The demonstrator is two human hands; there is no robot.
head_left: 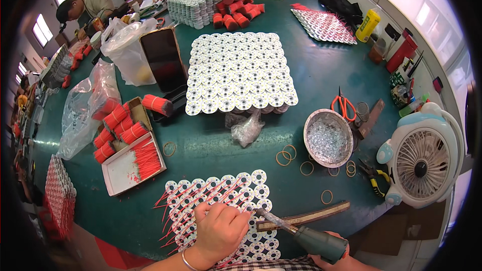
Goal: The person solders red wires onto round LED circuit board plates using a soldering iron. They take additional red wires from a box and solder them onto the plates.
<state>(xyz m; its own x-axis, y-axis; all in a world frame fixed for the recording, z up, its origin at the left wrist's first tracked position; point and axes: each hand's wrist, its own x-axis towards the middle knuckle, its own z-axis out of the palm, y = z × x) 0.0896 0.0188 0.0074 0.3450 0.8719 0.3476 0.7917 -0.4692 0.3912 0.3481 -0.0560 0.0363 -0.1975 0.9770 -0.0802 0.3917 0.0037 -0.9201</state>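
My right hand (342, 245) grips the dark green handle of a soldering iron (321, 243). The iron's metal tip points left, close to my left fingertips. My left hand (221, 225) is closed in a pinch over a panel of round white circuit boards (259, 176); whatever it pinches is too small to make out. Thin red wires (168, 205) lie slantwise across the panel's left and middle boards, some ends sticking out past the left edge. A curved wooden strip (311, 216) lies beside the panel, partly behind the iron.
A shallow box (118, 173) of loose red wires and several bundles (133, 133) stand at left. Beyond are stacked board panels (241, 70), a phone (163, 55) and a bowl of clear bits (329, 138). Pliers (376, 178) and a fan (422, 163) are right. Other people work beyond.
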